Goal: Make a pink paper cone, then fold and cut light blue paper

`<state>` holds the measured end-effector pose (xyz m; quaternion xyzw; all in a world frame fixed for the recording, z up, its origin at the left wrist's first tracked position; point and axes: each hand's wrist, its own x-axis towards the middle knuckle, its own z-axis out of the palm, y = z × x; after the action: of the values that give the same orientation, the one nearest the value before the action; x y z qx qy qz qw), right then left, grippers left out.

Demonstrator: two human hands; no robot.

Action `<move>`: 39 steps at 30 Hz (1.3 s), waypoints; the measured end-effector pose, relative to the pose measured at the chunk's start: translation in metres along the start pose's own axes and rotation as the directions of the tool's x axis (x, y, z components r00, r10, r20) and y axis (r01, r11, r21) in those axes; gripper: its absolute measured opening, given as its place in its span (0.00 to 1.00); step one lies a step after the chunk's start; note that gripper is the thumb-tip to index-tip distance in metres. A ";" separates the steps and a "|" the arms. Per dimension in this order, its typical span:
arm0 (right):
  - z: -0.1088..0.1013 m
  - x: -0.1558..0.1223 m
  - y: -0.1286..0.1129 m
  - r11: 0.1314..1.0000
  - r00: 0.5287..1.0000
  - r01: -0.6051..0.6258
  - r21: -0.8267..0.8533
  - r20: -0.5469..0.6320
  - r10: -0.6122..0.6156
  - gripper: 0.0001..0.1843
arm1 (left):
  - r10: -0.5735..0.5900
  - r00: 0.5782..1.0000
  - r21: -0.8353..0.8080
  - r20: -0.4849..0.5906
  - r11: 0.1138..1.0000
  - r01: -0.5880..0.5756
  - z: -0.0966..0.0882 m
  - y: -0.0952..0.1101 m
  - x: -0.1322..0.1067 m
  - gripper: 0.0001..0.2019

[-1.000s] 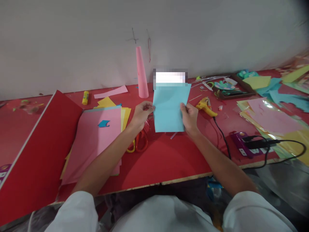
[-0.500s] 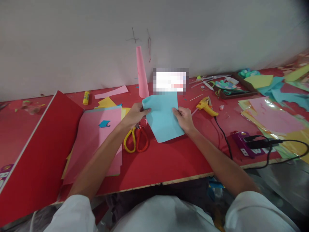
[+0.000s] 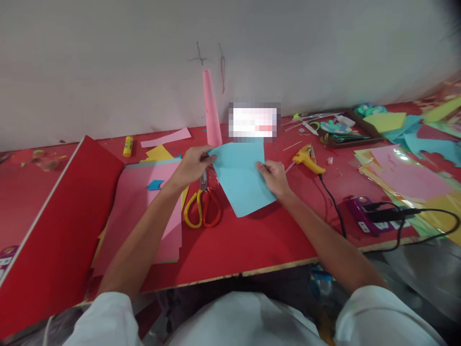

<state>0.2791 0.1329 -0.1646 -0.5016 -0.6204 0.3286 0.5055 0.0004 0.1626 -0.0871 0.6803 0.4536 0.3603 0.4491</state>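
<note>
A light-blue sheet of paper is held up above the red table between my two hands. At its upper left edge, my left hand pinches the corner between thumb and fingers. My right hand grips the right edge, thumb on top and the other fingers underneath. Scissors with one yellow and one red handle lie just below my left hand, their blade tips hidden. Behind the sheet, a tall pink paper cone stands near the wall.
Left of the scissors is a stack of pink sheets, with a red board propped beside it. A yellow glue stick stands farther back. At right are a yellow glue gun, a purple power strip and a dark tray.
My left hand has shifted slightly left and up at the sheet's edge, uncovering part of the scissor blades. The left corner, curled before, now lies flatter. My right hand stays in place.
</note>
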 end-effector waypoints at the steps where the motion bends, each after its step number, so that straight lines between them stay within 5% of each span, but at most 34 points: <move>1: 0.000 0.000 0.000 1.000 1.000 -0.001 -0.002 0.000 0.001 0.39 | 0.003 1.000 -0.011 0.006 1.000 -0.003 -0.001 0.000 0.001 0.11; 7: 0.002 0.000 0.000 1.000 1.000 0.004 -0.024 -0.022 -0.004 0.39 | -0.024 0.999 -0.033 0.030 0.999 0.025 -0.005 0.005 0.001 0.13; 13: 0.000 -0.001 -0.001 1.000 1.000 -0.009 -0.003 -0.025 0.009 0.38 | -0.043 0.996 -0.080 -0.080 0.996 0.037 -0.006 0.008 0.001 0.24; 23: -0.002 0.000 -0.003 1.000 0.998 0.000 0.014 -0.065 0.001 0.38 | -0.225 0.933 0.090 0.280 0.974 0.208 0.005 0.003 -0.006 0.26; 28: -0.002 -0.001 -0.007 1.000 1.000 0.001 0.015 -0.020 -0.001 0.38 | -0.149 0.940 0.069 0.306 0.989 0.134 -0.006 -0.002 -0.005 0.23; 32: -0.002 -0.002 -0.004 0.999 0.999 -0.005 0.048 -0.050 0.007 0.37 | -0.224 0.935 0.096 0.275 0.974 0.205 -0.002 0.001 -0.008 0.21; 39: -0.012 0.008 0.004 0.999 0.991 0.016 0.041 -0.131 -0.010 0.37 | -0.188 0.900 0.110 0.392 0.981 0.157 -0.004 -0.005 -0.005 0.19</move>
<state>0.2923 0.1399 -0.1624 -0.5072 -0.5822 0.3046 0.5576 -0.0061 0.1596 -0.0914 0.7132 0.4238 0.1545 0.5365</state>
